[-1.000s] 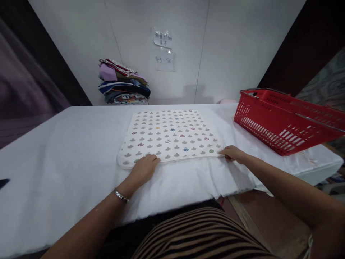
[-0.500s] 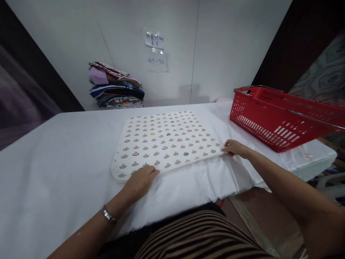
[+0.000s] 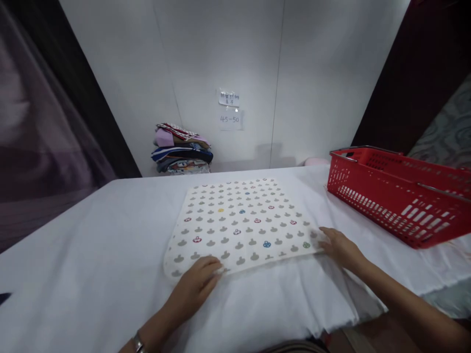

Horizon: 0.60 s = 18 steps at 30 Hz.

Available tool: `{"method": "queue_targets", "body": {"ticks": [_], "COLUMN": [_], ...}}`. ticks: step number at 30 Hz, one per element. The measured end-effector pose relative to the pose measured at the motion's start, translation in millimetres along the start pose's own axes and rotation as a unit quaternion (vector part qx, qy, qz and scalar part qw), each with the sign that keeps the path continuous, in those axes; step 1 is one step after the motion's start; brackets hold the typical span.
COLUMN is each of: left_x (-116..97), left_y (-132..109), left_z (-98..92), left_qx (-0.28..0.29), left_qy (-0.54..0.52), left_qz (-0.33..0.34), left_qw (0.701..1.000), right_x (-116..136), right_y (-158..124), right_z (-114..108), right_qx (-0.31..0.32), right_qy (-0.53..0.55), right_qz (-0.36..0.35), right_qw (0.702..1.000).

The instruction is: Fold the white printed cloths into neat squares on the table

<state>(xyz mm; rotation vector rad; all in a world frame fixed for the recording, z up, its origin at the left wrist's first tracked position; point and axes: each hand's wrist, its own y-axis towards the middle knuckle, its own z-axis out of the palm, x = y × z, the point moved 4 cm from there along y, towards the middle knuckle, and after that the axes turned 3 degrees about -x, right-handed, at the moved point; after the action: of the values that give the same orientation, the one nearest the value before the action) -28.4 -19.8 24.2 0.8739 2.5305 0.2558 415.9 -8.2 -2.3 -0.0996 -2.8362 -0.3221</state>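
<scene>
1. We have the cloth lying flat on the table, white with grey prints and a few coloured ones; its near edge faces us, slightly slanted.
2. Our left hand is at the near edge, left of its middle, fingers loosely bent and thumb a little apart; through the blur we cannot tell whether it grips.
3. Our right hand is at the near right corner, thumb and fingers parted, with no grip that we can see.
4. We wear a bracelet on the left wrist.
5. Under the cloth we see the white-covered table.
6. To our right stands a red basket.
7. Beyond the far edge, left of centre, we see a pile of folded fabrics.
8. On the wall we read "45-50" on the lower sign.
</scene>
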Motion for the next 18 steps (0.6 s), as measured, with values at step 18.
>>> {"method": "queue_targets", "body": {"ticks": [18], "left_x": [43.9], "left_y": [-1.1], "left_z": [12.8], "left_qx": [0.069], "left_qy": [0.094], "left_qz": [-0.188], "left_qw": [0.975], "right_x": [-40.2], "right_y": [36.0], "right_z": [81.6], "right_qx": [0.023], "right_qy": [-0.026], "right_qz": [-0.261], "right_qw": [0.965]}}
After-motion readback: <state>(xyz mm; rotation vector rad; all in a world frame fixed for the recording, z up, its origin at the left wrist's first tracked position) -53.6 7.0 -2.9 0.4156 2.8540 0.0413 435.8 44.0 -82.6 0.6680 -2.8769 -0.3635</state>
